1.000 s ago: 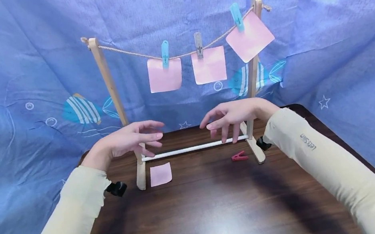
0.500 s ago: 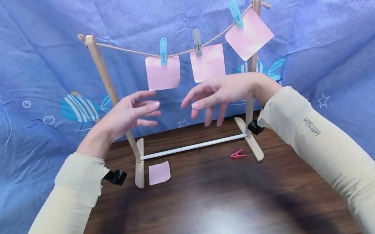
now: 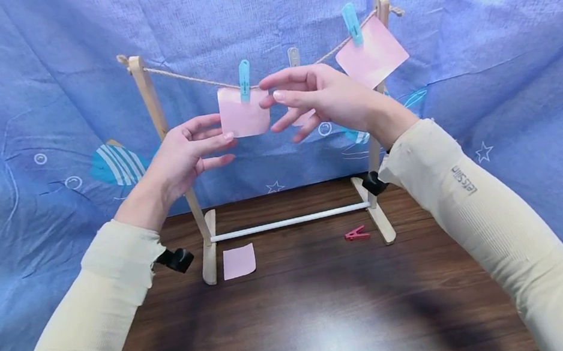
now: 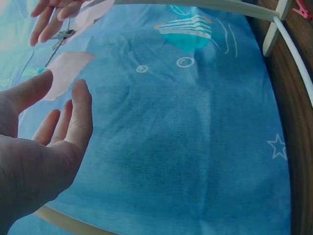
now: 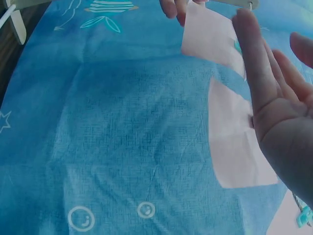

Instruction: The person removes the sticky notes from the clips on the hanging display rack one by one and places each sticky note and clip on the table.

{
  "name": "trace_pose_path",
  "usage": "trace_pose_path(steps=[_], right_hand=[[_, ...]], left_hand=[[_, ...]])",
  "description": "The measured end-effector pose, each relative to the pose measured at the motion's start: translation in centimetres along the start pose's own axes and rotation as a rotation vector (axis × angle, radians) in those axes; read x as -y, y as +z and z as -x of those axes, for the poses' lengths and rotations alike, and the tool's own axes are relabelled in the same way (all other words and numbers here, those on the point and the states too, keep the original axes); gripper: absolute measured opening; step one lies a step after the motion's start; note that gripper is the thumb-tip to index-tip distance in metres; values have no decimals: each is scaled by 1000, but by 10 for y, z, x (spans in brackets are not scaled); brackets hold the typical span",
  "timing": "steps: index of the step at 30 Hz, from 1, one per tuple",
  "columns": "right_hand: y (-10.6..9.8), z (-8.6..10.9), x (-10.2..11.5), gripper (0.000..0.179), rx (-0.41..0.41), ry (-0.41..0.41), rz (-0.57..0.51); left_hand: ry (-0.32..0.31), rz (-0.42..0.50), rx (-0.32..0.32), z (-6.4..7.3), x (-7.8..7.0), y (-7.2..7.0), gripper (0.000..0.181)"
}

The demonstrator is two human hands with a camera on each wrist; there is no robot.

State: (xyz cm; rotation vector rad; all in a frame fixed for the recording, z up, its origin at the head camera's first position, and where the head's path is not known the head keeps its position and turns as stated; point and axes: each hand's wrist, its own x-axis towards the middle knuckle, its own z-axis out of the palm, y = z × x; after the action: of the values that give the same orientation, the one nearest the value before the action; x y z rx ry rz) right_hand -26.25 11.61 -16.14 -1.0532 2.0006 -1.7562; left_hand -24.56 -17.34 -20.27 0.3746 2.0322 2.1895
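Observation:
A pink paper square (image 3: 245, 120) hangs from a rope (image 3: 185, 78) under a blue clothespin (image 3: 245, 81). At its lower left edge is my left hand (image 3: 183, 157), fingers spread and thumb apart; whether it touches the paper I cannot tell. My right hand (image 3: 332, 98), fingers loosely extended, reaches to the paper's right edge. It covers most of the middle pink square (image 3: 305, 116) and part of the grey clothespin (image 3: 293, 56). In the right wrist view, the middle square (image 5: 234, 142) shows beside my palm. Neither hand grips anything.
A third pink square (image 3: 373, 55) hangs tilted at right from another blue clothespin (image 3: 352, 25). The wooden stand (image 3: 150, 101) has a white crossbar (image 3: 288, 223). On the table lie a loose pink square (image 3: 238, 262) and a red clothespin (image 3: 357, 234). Blue cloth (image 3: 50, 234) hangs behind.
Both hands have risen from low over the table to the height of the hanging papers. The right hand now overlaps the middle square. The papers and clothespins stay in place.

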Motion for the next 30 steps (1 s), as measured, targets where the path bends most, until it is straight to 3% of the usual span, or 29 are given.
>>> trace_pose_path(steps=[7,14,30], right_hand=[[5,-6,5,46,-104,-65,-96],[11,-17,6,57,-131,-93,-118],[20,-30,-4,69,-145,-31,-193]], left_hand=[[8,-31,1,-2,-9,4,58],[42,-53,-5,-7,-11,8,55],[62,-7,-24,-8,-3,13,46]])
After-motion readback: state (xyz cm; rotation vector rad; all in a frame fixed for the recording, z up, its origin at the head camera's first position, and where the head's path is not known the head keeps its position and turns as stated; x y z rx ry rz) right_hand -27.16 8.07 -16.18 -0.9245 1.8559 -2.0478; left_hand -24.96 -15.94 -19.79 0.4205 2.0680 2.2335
